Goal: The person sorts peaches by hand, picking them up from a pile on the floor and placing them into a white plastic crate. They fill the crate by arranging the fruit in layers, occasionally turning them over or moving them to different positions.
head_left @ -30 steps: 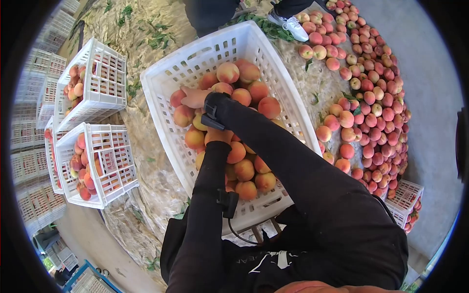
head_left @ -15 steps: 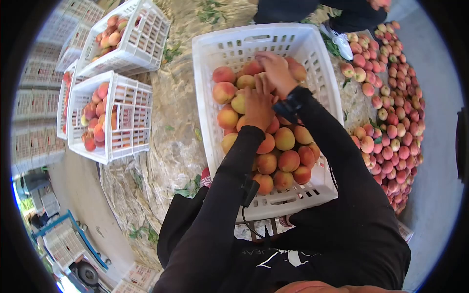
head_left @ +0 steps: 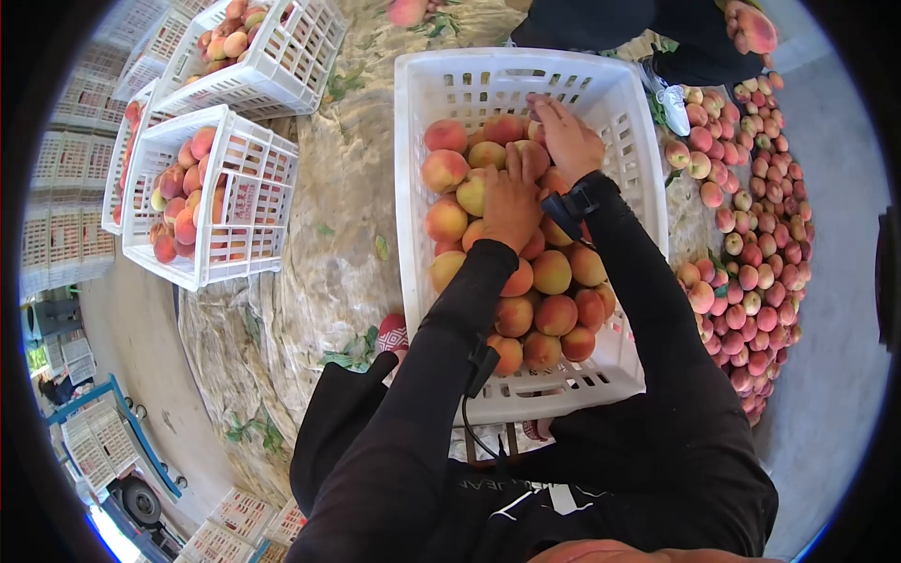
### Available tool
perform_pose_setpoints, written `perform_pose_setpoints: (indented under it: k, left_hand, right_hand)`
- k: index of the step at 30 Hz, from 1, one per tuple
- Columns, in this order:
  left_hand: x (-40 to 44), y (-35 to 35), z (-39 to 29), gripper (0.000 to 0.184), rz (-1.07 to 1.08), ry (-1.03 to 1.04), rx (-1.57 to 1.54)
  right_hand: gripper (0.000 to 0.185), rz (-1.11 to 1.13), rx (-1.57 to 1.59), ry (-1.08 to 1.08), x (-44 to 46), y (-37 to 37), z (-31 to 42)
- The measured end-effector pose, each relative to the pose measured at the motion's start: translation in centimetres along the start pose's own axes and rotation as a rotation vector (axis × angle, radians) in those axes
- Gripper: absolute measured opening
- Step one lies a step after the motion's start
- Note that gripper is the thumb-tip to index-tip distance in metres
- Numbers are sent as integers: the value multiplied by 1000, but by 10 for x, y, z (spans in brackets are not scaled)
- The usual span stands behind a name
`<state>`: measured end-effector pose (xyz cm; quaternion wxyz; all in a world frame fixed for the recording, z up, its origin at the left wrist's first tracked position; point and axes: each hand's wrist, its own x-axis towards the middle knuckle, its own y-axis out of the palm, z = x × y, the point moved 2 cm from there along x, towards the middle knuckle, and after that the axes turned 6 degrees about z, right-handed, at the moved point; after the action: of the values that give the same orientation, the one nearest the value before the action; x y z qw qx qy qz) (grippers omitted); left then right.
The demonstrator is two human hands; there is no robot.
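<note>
A white slatted crate (head_left: 530,405) stands in front of me with several red and yellow peaches (head_left: 555,314) in it. My left hand (head_left: 510,202) lies on the peaches near the middle, fingers spread and pointing to the far side. Beyond it to the right, my right hand (head_left: 568,141) rests over peaches near the crate's far right part, its fingers stretched toward the far wall. Both palms face down, and the peaches under them are partly hidden. Neither hand is wrapped round a peach.
Two white crates of peaches (head_left: 211,199) (head_left: 314,47) stand at the left on a wrinkled sheet (head_left: 328,206). A large peach pile (head_left: 765,272) lies at the right. Another person's dark-clothed legs (head_left: 601,21) and a hand with a peach (head_left: 751,28) are at the far side.
The view has swung, so the crate sits further right. My right hand has moved from the crate's left side to its far right part; my left hand now shows on top of the peaches.
</note>
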<state>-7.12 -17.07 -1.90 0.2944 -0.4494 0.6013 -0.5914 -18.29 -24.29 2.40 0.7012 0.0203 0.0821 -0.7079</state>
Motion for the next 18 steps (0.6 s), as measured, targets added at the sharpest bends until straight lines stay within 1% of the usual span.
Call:
perform_pose_setpoints:
  k: [1,2,3,4,5,6,7,8,10,12,14,16,17,18]
  left_hand:
    - [0,1,1,69,9,6,14]
    - [2,1,0,69,17,22,23]
    - [2,-2,0,69,9,-8,12]
    - [4,-5,-2,69,9,33,-6]
    - [4,-7,-3,69,67,-1,44]
    - [3,-10,-3,70,129,-31,97]
    - [1,-13,-2,70,140,18,79]
    - [0,-16,-1,68,124,17,82]
    - [-2,-19,0,66,99,18,79]
    - [2,-16,-2,64,63,5,77]
    - [2,-6,-1,63,50,60,78]
    - [2,1,4,62,-5,82,124]
    - [2,1,5,62,-31,92,151]
    - [1,0,4,62,-29,112,151]
  right_hand:
    - [41,-23,-1,0,-8,4,12]
    - [37,34,-147,3,-17,5,25]
    - [34,83,-294,14,-28,3,42]
    - [32,130,-441,34,-37,-5,53]
    - [32,87,-444,54,-45,-19,57]
    - [33,232,-249,-33,-54,-30,59]
    - [34,368,-52,-126,-66,-42,64]
    - [34,315,-53,-103,-83,-64,79]
    - [36,235,-220,-227,-133,-118,113]
    - [35,-12,-122,-167,-182,-182,108]
    - [34,-283,-27,-60,-241,-249,71]
    - [35,-456,-187,-27,-313,-328,-17]
    - [36,-501,-529,5,-361,-356,-75]
    - [37,-532,-871,44,-394,-370,-117]
